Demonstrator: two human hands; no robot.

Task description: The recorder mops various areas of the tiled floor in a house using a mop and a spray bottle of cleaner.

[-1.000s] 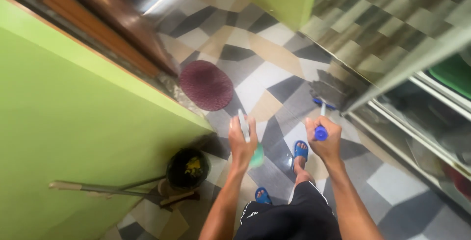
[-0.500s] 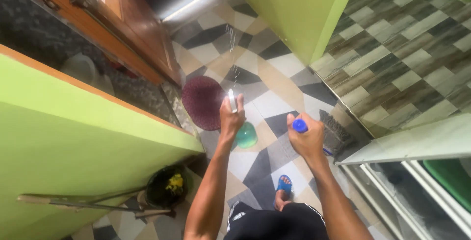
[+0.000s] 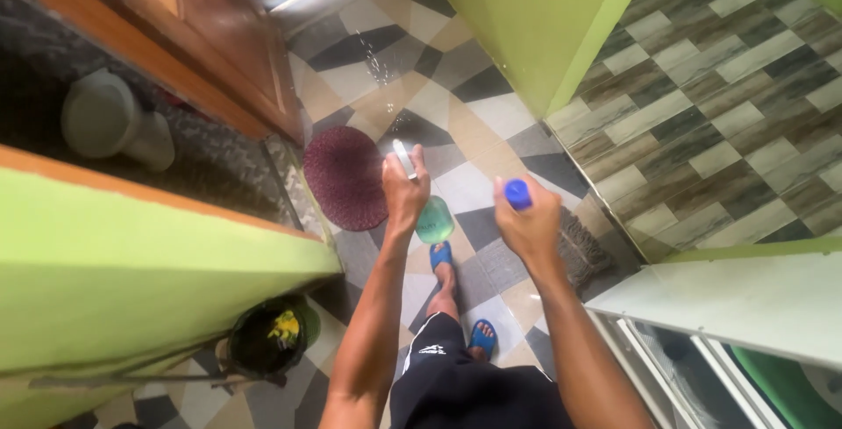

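The left hand (image 3: pixel 405 194) has its grip clamped on a green spray bottle (image 3: pixel 433 218), held above the tiled floor (image 3: pixel 491 113) beside a round maroon mat (image 3: pixel 345 176). Droplets speckle the tiles ahead, so wetting looks begun and mopping hardly started. The right hand (image 3: pixel 529 225) grips a blue-capped mop handle (image 3: pixel 518 194); its mop head (image 3: pixel 581 249) is partly hidden.
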